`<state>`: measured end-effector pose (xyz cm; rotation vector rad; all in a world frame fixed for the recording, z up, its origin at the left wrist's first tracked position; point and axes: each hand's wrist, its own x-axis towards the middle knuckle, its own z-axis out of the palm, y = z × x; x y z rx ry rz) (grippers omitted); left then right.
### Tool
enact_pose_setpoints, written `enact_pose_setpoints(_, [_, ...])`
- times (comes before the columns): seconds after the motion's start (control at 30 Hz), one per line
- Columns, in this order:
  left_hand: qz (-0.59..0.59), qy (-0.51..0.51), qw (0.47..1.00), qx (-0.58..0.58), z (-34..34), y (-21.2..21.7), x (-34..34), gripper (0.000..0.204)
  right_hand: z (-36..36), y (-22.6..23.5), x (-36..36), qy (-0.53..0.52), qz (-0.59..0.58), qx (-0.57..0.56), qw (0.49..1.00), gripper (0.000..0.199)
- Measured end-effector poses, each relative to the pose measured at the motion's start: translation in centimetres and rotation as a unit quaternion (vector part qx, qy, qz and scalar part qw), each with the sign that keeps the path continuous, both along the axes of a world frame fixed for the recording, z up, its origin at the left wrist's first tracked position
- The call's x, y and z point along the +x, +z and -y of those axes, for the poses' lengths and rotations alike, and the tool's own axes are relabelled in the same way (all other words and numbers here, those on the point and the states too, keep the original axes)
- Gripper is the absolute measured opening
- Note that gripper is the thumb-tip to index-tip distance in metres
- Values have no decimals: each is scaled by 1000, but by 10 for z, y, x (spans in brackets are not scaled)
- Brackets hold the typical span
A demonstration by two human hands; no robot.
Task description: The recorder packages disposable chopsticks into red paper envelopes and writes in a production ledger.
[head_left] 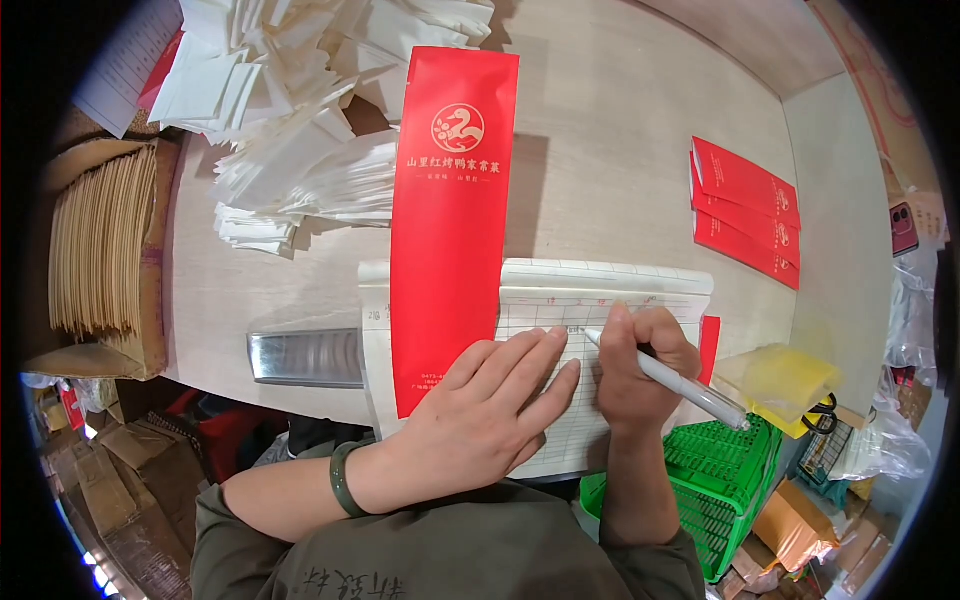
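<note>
At the work table, my right hand (640, 365) pinched a white pen (665, 378) in a closed writing grip, its tip touching the ruled tally sheet (600, 300) near the sheet's upper rows, while my left hand (490, 410) lay flat, fingers spread and holding nothing, pressing the sheet's lower half steady. To write cleanly, I judged the flat hand had to keep the paper from sliding off the table edge at 6 o'clock, and the pen had to stay inside its narrow row. A long red paper sleeve (452, 220) lay across the sheet's left part, running toward 12 o'clock and covering some columns; it seemed the likeliest thing to get in the way if entries there were needed. At 11 o'clock sat a loose heap of white paper sleeves (300, 130), at 9 o'clock a carton of tan envelopes (100, 240), at 2 o'clock a small stack of red sleeves (745, 210). A green plastic basket (720, 480) stood below the table at 4 o'clock.
</note>
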<state>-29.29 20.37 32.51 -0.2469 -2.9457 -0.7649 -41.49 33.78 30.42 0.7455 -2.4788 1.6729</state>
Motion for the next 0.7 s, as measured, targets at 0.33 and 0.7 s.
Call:
enact_pose_setpoints(0.33, [6,0,1000,0,1,1,0,67,0,1,-1,-1,21,-9,1000,36])
enact_pose_setpoints(0.7, [11,-3,1000,2,0,1,1,67,0,2,0,0,29,3,1000,36])
